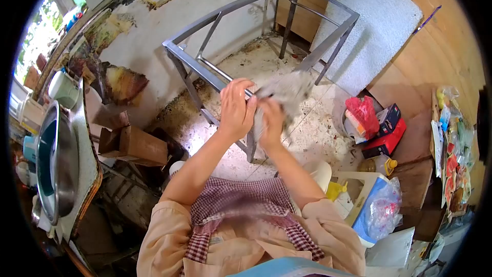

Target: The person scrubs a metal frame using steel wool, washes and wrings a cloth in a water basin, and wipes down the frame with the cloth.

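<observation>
A grey metal table frame [205, 72] without a top stands on the floor in front of me. My left hand [237, 109] is wrapped round its near bar, close to the near corner. Just to the right, my right hand [270, 120] grips a grey cloth [288, 90] against the frame at that corner. The cloth is smeared by motion and its loose end spreads up and to the right. It hides part of the frame's near right side.
At left, a metal basin [65, 164] stands on a worktop, with a cardboard box [134, 145] beside it. To the right are a red plastic bag [362, 114], boxes [385, 136], a bottle [384, 164] and a plastic stool [359, 184]. A white board [366, 25] leans behind.
</observation>
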A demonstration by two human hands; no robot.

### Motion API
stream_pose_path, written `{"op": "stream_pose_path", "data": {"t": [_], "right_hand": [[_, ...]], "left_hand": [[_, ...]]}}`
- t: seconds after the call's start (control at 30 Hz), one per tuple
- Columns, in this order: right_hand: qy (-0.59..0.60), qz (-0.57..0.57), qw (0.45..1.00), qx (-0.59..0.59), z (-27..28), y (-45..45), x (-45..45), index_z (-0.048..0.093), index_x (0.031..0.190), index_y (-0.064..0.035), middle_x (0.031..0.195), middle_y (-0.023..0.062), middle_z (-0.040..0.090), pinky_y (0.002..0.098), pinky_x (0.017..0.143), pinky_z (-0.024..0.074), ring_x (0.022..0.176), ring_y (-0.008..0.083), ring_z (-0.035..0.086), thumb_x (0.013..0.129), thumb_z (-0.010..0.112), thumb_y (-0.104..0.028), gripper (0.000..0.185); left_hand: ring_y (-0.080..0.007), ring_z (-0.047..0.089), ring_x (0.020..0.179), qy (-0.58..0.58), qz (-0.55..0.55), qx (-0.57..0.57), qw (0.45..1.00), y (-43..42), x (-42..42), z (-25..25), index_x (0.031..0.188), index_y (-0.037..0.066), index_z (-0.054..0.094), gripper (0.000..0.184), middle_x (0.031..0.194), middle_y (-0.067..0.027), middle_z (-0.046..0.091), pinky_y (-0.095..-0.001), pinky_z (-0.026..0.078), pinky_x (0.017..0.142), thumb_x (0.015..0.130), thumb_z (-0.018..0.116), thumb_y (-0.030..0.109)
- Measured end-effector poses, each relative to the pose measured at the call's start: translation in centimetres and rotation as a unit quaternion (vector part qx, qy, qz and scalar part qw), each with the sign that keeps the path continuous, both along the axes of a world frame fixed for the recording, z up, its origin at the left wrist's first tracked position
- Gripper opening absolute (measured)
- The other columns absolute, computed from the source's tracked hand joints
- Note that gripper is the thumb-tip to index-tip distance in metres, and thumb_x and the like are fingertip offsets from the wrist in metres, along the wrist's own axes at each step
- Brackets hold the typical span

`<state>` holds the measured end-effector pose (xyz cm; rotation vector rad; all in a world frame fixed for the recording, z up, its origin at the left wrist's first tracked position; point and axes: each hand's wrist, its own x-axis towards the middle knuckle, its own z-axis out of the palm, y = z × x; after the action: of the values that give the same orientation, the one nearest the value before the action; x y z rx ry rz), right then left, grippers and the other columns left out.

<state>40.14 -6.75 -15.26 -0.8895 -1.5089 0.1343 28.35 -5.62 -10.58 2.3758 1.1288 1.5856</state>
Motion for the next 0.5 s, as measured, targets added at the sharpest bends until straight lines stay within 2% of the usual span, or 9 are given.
{"op": "stream_pose_path", "data": {"t": [0.07,0.17,0.2,0.27,0.33,0.37,0.43,0.47,0.5], "right_hand": [[0.012,0.021,0.999,-0.026,1.0,-2.3,-1.6,0.061,0.100,-0.0060,0.094,0.0113,0.058,0.0345,0.071,0.0432,0.081,0.0227,0.055,0.086,0.039,-0.006,0.027],[0.083,0.082,0.984,-0.133,-1.2,1.6,1.7,0.060,0.102,-0.0045,0.099,0.0119,0.059,0.0339,0.080,0.0406,0.092,0.0244,0.053,0.088,0.039,-0.008,0.026],[0.188,0.100,0.953,-0.214,-0.2,3.3,3.2,0.060,0.103,-0.0042,0.101,0.0116,0.059,0.0348,0.087,0.0367,0.100,0.0241,0.050,0.088,0.040,-0.010,0.025],[0.205,0.029,0.957,-0.204,0.8,3.7,3.5,0.060,0.105,-0.0050,0.101,0.0103,0.060,0.0361,0.094,0.0309,0.109,0.0231,0.044,0.089,0.041,-0.014,0.026],[0.017,-0.147,0.989,-0.004,1.2,3.2,1.6,0.060,0.105,-0.0069,0.099,0.0081,0.061,0.0367,0.097,0.0271,0.113,0.0218,0.040,0.090,0.041,-0.019,0.027],[-0.012,-0.187,0.982,0.024,-0.2,2.1,-0.2,0.056,0.115,-0.0097,0.113,0.0062,0.055,0.0385,0.096,0.0272,0.111,0.0203,0.040,0.090,0.041,-0.029,0.035],[0.136,-0.083,0.986,-0.046,-2.6,-0.8,-3.4,0.040,0.130,-0.0064,0.131,0.0101,0.040,0.0381,0.099,0.0262,0.115,0.0243,0.038,0.090,0.040,-0.037,0.050],[0.267,0.014,0.956,-0.120,-4.0,-2.0,-4.6,0.033,0.132,-0.0038,0.134,0.0132,0.035,0.0385,0.100,0.0250,0.118,0.0270,0.035,0.090,0.041,-0.035,0.053],[0.392,0.109,0.894,-0.185,-5.4,-2.9,-5.5,0.025,0.135,-0.0012,0.136,0.0163,0.030,0.0389,0.101,0.0239,0.120,0.0297,0.033,0.089,0.041,-0.033,0.058]], "left_hand": [[-0.0329,0.048,0.094,-0.031,-0.035,-0.010,0.999,0.5,-0.6,-0.3,0.103,0.003,0.046,0.021,0.103,-0.0160,0.049,-0.0393,0.034,0.082,0.086,0.046,0.014],[-0.0310,0.049,0.086,-0.048,-0.060,-0.075,0.994,0.5,-1.0,0.0,0.104,0.002,0.046,0.020,0.097,-0.0152,0.050,-0.0386,0.036,0.077,0.087,0.044,0.012],[-0.0306,0.049,0.085,-0.043,-0.062,-0.071,0.995,0.5,-1.2,0.0,0.105,0.002,0.046,0.020,0.096,-0.0149,0.050,-0.0387,0.036,0.077,0.087,0.044,0.011],[-0.0275,0.050,0.082,-0.028,-0.060,-0.048,0.997,0.5,-1.1,0.1,0.107,0.003,0.047,0.022,0.092,-0.0119,0.051,-0.0366,0.035,0.077,0.088,0.043,0.014],[-0.0245,0.050,0.081,-0.022,-0.082,-0.072,0.994,0.4,-1.3,0.4,0.110,0.004,0.047,0.025,0.092,-0.0098,0.051,-0.0350,0.033,0.078,0.089,0.041,0.017],[-0.0230,0.050,0.081,-0.024,-0.089,-0.082,0.992,0.5,-1.3,0.5,0.111,0.005,0.047,0.026,0.092,-0.0088,0.051,-0.0342,0.033,0.078,0.090,0.040,0.018],[-0.0202,0.047,0.075,-0.040,-0.114,-0.078,0.990,0.9,-1.5,0.6,0.114,0.003,0.047,0.030,0.092,-0.0084,0.052,-0.0315,0.035,0.074,0.090,0.039,0.019],[-0.0188,0.045,0.072,-0.045,-0.127,-0.081,0.988,0.7,-1.7,0.5,0.116,0.003,0.047,0.031,0.092,-0.0082,0.053,-0.0302,0.036,0.072,0.091,0.039,0.020],[-0.0184,0.045,0.072,-0.034,-0.129,-0.095,0.987,0.5,-1.8,0.5,0.116,0.003,0.047,0.031,0.092,-0.0080,0.053,-0.0296,0.036,0.071,0.091,0.038,0.020]]}}
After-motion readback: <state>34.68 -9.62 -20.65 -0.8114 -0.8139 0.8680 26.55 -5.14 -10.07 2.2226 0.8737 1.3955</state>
